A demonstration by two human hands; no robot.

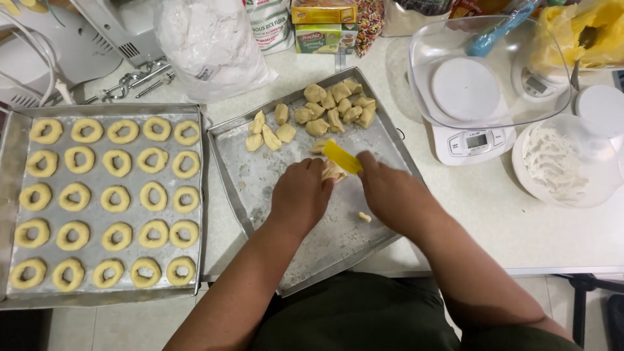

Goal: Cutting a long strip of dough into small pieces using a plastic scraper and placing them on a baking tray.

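My left hand [301,195] rests knuckles up on the floured metal baking tray [260,175] in the middle of the desk, fingers curled down onto a pale lump of soft dough [333,171] and pinning it in place. My right hand [390,192] is closed around a flat yellow plastic scraper [342,156], whose blade slants down to the top of that lump.

The dough looks soft and light, the kind that dents under a fingertip and gives way to a blunt edge. I judge it slightly tacky, which would explain the flour dusted over the tray. It would smear or stretch if squeezed, so I would hold it with flat fingers on top and at the sides, never pinching it. The scraper seems stiff enough to press straight through, and it is best gripped along its back edge, as I hold it.

Toward the far edge of the same tray lies a heap of cut dough chunks [331,107], and one small crumb [364,217] sits near my right wrist. At the left end of the desk a second metal tray [203,195] carries rows of shaped dough rings [116,199]. These look fragile and would lose their shape if lifted carelessly.
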